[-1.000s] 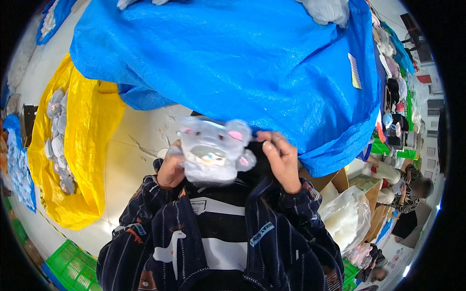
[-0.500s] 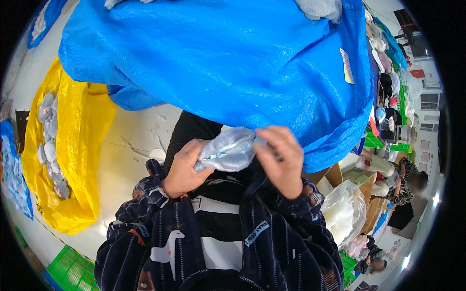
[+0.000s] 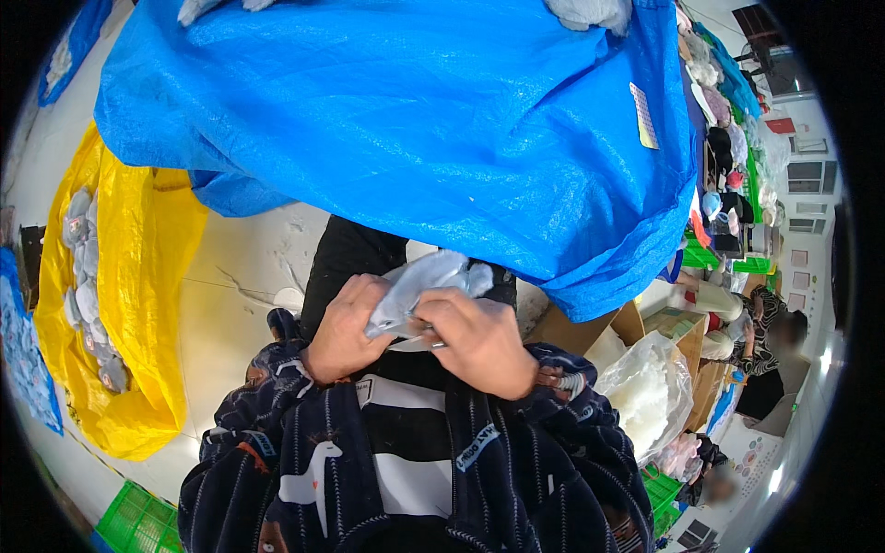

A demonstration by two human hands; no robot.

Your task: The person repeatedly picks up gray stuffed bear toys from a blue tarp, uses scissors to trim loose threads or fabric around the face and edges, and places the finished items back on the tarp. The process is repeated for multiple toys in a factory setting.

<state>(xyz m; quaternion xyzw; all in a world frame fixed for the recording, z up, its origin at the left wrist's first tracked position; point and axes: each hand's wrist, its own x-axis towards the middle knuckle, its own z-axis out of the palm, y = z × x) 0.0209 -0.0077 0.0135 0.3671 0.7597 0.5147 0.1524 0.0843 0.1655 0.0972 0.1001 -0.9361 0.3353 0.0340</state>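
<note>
A small grey plush pouch [image 3: 426,276] is held in front of my body, above my lap. My left hand [image 3: 348,327] is closed around its left side. My right hand [image 3: 479,336] pinches at the pouch's near side, its fingers curled in toward the left hand. A zipper showed on the pouch a moment earlier; now the right fingers mostly hide it. I cannot tell whether they hold the zipper pull itself. A ring-like metal glint sits by the right fingers.
A big blue woven sack [image 3: 396,120] spreads ahead, with grey plush pieces [image 3: 590,11] at its far edge. To the left, a yellow sack [image 3: 138,304] holds several grey plush items [image 3: 88,258]. At right are a clear bag of white stuffing [image 3: 645,396], cardboard boxes [image 3: 705,369] and people.
My right hand has moved left and down from the pouch's right end to its near side. The pouch has tilted, and its zipper no longer shows plainly.
</note>
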